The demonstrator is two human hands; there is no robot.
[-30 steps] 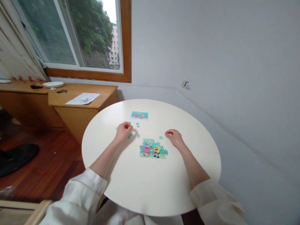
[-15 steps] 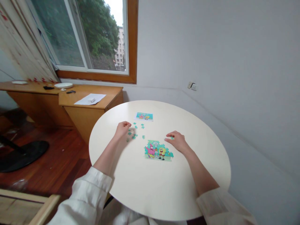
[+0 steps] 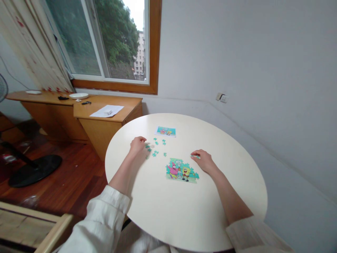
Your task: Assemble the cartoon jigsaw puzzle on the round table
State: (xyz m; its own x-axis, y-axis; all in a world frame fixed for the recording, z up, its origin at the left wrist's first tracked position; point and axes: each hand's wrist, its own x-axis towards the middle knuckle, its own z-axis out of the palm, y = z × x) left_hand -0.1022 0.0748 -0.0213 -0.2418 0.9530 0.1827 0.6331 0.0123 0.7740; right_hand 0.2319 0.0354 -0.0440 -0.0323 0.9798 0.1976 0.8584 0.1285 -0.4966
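A partly joined jigsaw puzzle (image 3: 181, 171) with cartoon figures lies flat on the round white table (image 3: 168, 214). Just beyond its right corner, my right hand (image 3: 203, 160) is closed on a small teal puzzle piece (image 3: 195, 156). My left hand (image 3: 137, 144) is at the left of several loose puzzle pieces (image 3: 155, 153), its fingertips pinched together. Whatever it may hold is too small to make out. One single teal piece (image 3: 165, 154) lies just above the joined part. Behind the loose pieces rests a picture card (image 3: 165, 131) showing the same figures.
A wooden desk (image 3: 131, 107) stands beyond the table to the left, bearing a sheet of paper (image 3: 106, 111) and a white round lid (image 3: 79, 96). A black fan base (image 3: 35, 171) is on the floor at left. The wall (image 3: 237, 52) runs behind and right.
My right thumb and fingers have closed on the teal piece, which lay between them before. My left hand stays pinched near the loose pieces. The whole view has shifted slightly.
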